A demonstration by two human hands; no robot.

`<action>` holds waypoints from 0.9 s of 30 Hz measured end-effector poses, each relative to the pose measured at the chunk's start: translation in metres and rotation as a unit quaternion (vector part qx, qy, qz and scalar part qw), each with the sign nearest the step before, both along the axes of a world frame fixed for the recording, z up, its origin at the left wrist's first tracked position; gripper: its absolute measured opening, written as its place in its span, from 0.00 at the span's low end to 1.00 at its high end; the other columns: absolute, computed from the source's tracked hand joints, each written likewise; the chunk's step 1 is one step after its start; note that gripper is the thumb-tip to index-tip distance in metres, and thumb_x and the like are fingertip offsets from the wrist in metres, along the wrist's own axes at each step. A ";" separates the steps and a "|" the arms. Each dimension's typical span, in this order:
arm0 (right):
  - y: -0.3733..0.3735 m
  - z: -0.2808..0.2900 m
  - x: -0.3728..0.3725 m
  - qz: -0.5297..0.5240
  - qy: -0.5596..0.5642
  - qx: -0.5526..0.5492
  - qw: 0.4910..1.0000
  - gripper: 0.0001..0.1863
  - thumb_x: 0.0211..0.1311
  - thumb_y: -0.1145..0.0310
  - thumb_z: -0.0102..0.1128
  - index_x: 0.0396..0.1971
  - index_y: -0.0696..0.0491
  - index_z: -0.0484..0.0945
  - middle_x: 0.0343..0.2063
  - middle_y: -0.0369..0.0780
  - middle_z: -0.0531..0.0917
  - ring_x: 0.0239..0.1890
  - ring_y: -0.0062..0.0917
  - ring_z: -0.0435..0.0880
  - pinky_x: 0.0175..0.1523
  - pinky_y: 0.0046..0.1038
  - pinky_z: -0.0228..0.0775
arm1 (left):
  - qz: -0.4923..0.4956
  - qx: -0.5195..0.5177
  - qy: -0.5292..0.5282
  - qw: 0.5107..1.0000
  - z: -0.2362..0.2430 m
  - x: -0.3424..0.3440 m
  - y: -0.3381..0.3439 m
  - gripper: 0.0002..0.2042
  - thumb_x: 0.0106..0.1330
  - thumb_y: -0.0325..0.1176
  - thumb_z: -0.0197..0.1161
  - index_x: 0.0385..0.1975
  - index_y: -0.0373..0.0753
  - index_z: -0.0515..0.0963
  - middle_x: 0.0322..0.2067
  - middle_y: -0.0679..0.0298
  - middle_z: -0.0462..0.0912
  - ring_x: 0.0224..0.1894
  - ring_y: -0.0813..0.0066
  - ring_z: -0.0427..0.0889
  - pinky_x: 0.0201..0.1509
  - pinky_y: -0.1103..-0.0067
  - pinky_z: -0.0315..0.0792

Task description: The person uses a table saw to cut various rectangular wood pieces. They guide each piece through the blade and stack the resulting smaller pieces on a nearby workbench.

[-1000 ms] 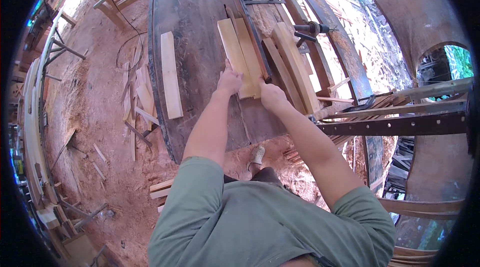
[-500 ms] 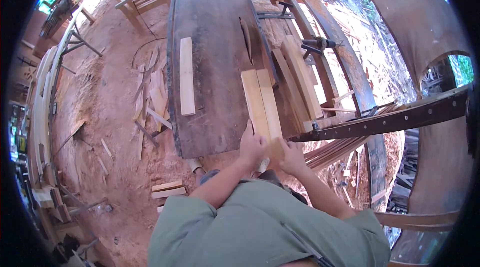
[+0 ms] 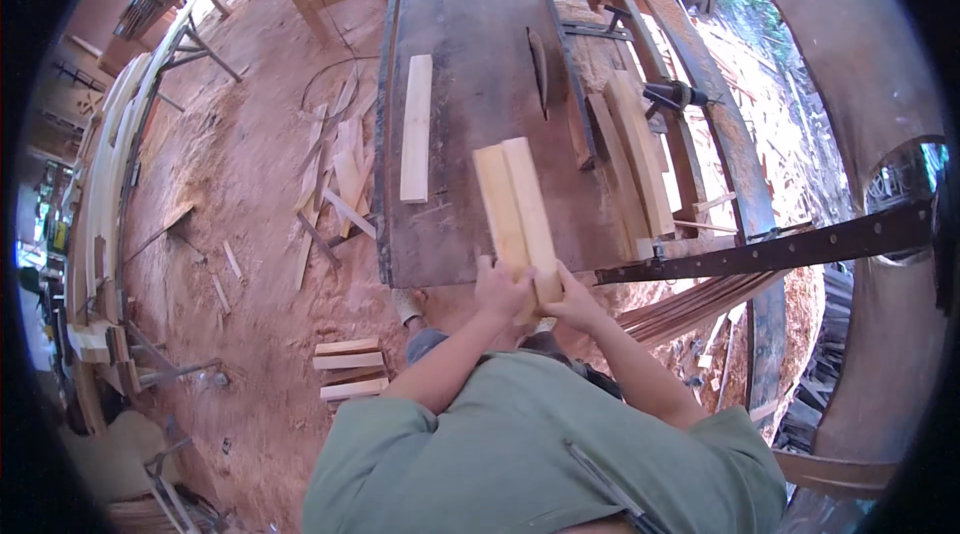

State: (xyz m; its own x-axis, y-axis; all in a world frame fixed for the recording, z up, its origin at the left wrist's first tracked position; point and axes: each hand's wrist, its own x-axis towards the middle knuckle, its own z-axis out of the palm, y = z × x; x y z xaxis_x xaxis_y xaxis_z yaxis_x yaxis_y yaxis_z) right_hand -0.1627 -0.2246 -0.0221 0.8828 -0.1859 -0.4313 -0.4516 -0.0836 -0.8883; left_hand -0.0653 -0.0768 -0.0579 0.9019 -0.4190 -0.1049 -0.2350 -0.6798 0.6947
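Two pale wooden strips lie side by side, a left strip (image 3: 499,204) and a right strip (image 3: 531,204), their far ends over the saw table (image 3: 460,134). My left hand (image 3: 502,290) is closed round the left strip near its close end. At the near end of the right strip, my right hand (image 3: 576,302) grips with the thumb on top. Some fingers are hidden beneath the wood. Beyond the strips, a round saw blade (image 3: 538,74) stands up out of the table, apart from them, with a long fence (image 3: 568,79) to its right.
Another pale strip (image 3: 416,129) lies on the table's left side. Longer pieces (image 3: 640,154) rest right of the fence. Short blocks (image 3: 350,362) are stacked on the dusty floor at left, near scattered offcuts (image 3: 345,169). A dark drilled beam (image 3: 780,249) juts out at right.
Both strips have come back toward my body and away from the fence, and their near ends look raised. Both hands moved with them. The whole view has shifted a little.
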 end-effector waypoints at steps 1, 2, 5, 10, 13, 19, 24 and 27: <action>0.009 -0.003 0.009 0.025 0.019 -0.029 0.999 0.52 0.41 0.71 0.73 0.69 0.54 0.54 0.56 0.45 0.74 0.58 0.29 0.73 0.62 0.32 0.67 | 0.037 0.015 0.055 0.998 -0.002 0.000 0.015 0.29 0.57 0.55 0.65 0.42 0.30 0.78 0.44 0.45 0.72 0.46 0.46 0.76 0.49 0.62 0.74; 0.019 -0.007 0.018 0.049 0.048 -0.061 0.996 0.50 0.42 0.70 0.73 0.69 0.53 0.56 0.54 0.45 0.76 0.57 0.28 0.74 0.60 0.32 0.68 | 0.071 0.025 0.094 0.993 -0.004 -0.001 0.029 0.28 0.57 0.55 0.65 0.43 0.31 0.78 0.43 0.44 0.74 0.45 0.47 0.75 0.49 0.61 0.72; 0.049 -0.014 0.045 0.017 0.013 -0.039 0.999 0.47 0.43 0.69 0.72 0.67 0.54 0.60 0.48 0.43 0.78 0.49 0.27 0.78 0.54 0.29 0.72 | 0.112 0.001 0.010 0.994 -0.012 0.003 0.061 0.28 0.57 0.53 0.66 0.39 0.29 0.77 0.37 0.46 0.75 0.38 0.49 0.75 0.44 0.62 0.72; 0.048 -0.013 0.101 -0.014 -0.032 -0.153 0.988 0.39 0.45 0.65 0.71 0.60 0.56 0.67 0.47 0.48 0.81 0.49 0.33 0.81 0.54 0.35 0.73 | 0.194 -0.088 0.148 0.966 -0.036 0.008 0.094 0.24 0.57 0.45 0.70 0.34 0.25 0.75 0.30 0.47 0.75 0.34 0.52 0.77 0.40 0.67 0.73; 0.035 -0.009 0.149 -0.023 -0.050 -0.096 0.994 0.33 0.51 0.63 0.69 0.57 0.59 0.70 0.44 0.47 0.82 0.46 0.33 0.82 0.52 0.33 0.73 | 0.226 -0.247 0.318 0.887 -0.044 0.011 0.121 0.15 0.62 0.38 0.66 0.34 0.29 0.76 0.33 0.48 0.81 0.37 0.58 0.81 0.43 0.69 0.74; 0.057 0.011 0.124 -0.009 -0.036 -0.090 0.995 0.29 0.62 0.60 0.63 0.58 0.63 0.69 0.45 0.44 0.80 0.45 0.26 0.79 0.48 0.30 0.74 | 0.067 -0.249 0.172 0.951 -0.021 0.010 0.128 0.13 0.68 0.36 0.57 0.37 0.30 0.80 0.31 0.53 0.84 0.34 0.72 0.81 0.38 0.73 0.73; 0.084 0.023 0.061 0.008 -0.037 0.209 0.977 0.40 0.53 0.66 0.72 0.64 0.57 0.61 0.50 0.38 0.76 0.49 0.23 0.76 0.53 0.28 0.71 | 0.108 -0.257 0.270 0.922 0.016 0.001 0.086 0.19 0.74 0.40 0.51 0.37 0.28 0.82 0.31 0.56 0.85 0.34 0.75 0.81 0.37 0.75 0.73; 0.049 0.035 0.048 0.058 -0.121 0.175 0.975 0.47 0.46 0.71 0.75 0.66 0.57 0.58 0.53 0.38 0.74 0.52 0.22 0.75 0.57 0.26 0.68 | 0.093 -0.378 0.267 0.881 0.029 0.004 0.068 0.18 0.74 0.40 0.52 0.43 0.28 0.81 0.33 0.63 0.85 0.35 0.77 0.80 0.41 0.78 0.73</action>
State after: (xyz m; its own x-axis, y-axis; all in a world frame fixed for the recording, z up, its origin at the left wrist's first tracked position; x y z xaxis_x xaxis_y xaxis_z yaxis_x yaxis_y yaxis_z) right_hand -0.1144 -0.1758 0.0132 0.9729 0.0435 -0.2271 -0.2312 0.2060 -0.9509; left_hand -0.0612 -0.0085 -0.0294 0.8687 -0.4021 -0.2892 0.3296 0.0336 0.9435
